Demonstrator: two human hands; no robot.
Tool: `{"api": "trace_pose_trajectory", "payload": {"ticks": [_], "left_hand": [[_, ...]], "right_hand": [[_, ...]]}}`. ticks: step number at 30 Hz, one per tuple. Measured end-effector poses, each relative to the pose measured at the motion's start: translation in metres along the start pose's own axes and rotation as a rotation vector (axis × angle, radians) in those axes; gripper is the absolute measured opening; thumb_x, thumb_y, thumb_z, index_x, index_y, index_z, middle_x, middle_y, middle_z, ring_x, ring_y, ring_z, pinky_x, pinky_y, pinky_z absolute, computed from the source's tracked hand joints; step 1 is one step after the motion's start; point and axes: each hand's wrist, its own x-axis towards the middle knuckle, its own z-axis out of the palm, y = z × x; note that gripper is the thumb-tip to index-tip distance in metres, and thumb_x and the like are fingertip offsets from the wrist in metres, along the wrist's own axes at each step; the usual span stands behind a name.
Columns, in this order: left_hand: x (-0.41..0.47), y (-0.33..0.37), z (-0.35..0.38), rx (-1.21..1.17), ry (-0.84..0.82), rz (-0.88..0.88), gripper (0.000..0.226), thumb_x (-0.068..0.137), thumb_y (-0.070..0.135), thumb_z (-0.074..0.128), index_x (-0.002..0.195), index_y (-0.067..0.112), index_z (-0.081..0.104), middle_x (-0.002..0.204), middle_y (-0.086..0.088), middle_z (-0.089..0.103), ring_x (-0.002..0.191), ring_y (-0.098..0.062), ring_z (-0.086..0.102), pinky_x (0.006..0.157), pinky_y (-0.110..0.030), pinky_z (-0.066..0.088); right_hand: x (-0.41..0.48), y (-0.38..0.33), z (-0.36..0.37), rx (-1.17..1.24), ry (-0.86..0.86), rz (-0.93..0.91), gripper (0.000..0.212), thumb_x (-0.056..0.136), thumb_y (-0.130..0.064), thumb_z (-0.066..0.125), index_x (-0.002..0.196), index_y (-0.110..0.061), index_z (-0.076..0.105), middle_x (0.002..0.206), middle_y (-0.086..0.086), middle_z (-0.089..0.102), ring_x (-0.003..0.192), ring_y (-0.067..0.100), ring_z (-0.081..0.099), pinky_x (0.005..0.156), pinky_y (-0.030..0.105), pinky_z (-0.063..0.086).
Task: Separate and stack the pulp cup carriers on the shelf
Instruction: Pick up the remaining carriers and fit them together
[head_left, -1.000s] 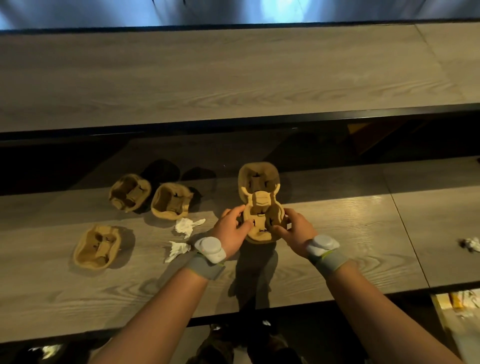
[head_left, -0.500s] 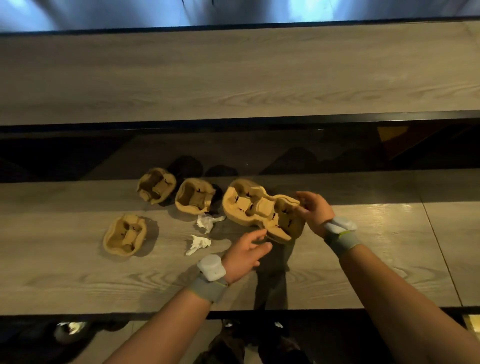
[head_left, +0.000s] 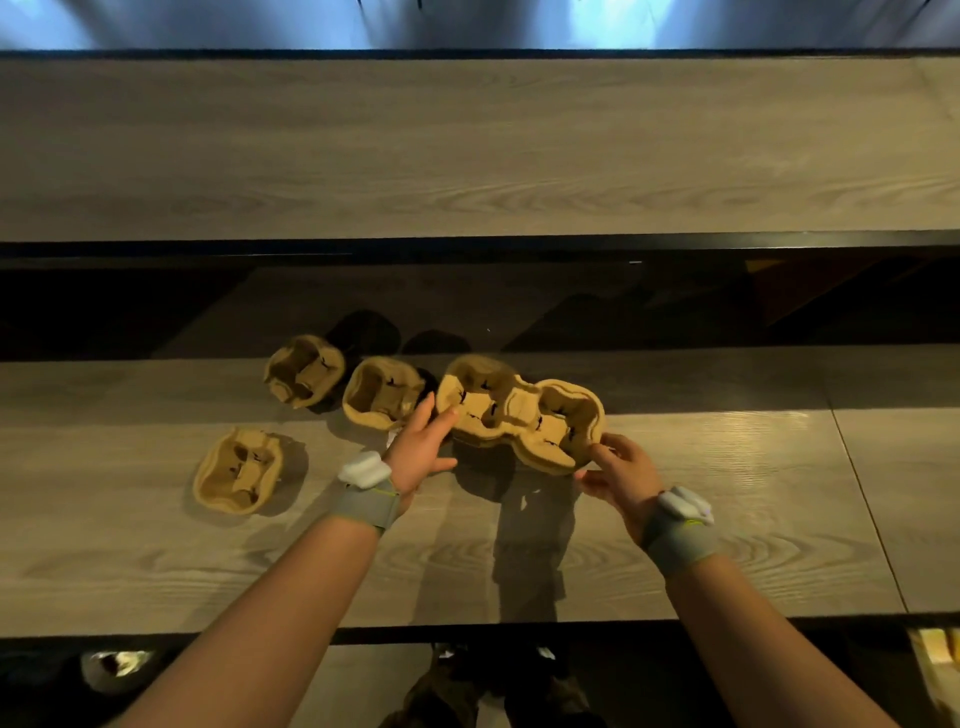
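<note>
On the lower grey wood-grain shelf (head_left: 675, 545), mid-frame, we hold the brown moulded-pulp cup carrier stack (head_left: 519, 413) between both hands, long axis running left-right and tilted. Left hand (head_left: 421, 452): grip on the stack's left end, fingers spread over the near edge. Right hand (head_left: 621, 475): grip pinching the stack's right near corner, thumb under, fingers on the rim. Just left of the stack, close to our left fingers, sits a single pulp carrier (head_left: 382, 397); another single carrier (head_left: 305, 370) lies beside that one, and a third carrier (head_left: 239, 470) lies nearer us, well apart to the left. Both wrists wear grey bands with white pods (head_left: 365, 467). The upper wood-grain shelf (head_left: 467, 145) overhangs behind.
</note>
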Motion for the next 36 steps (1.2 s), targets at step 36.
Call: {"api": "trace_pose_trajectory", "payload": {"ticks": [36], "left_hand": [[-0.046, -0.009, -0.064, 0.042, 0.133, 0.134, 0.051, 0.095, 0.022, 0.058, 0.142, 0.031, 0.041, 0.136, -0.003, 0.05, 0.111, -0.018, 0.057, 0.078, -0.03, 0.051]], "right_hand": [[-0.006, 0.015, 0.031, -0.147, -0.163, 0.027, 0.031, 0.096, -0.025, 0.059, 0.127, -0.022, 0.058, 0.119, 0.006, 0.061, 0.105, 0.028, 0.057, 0.084, 0.04, 0.047]]}}
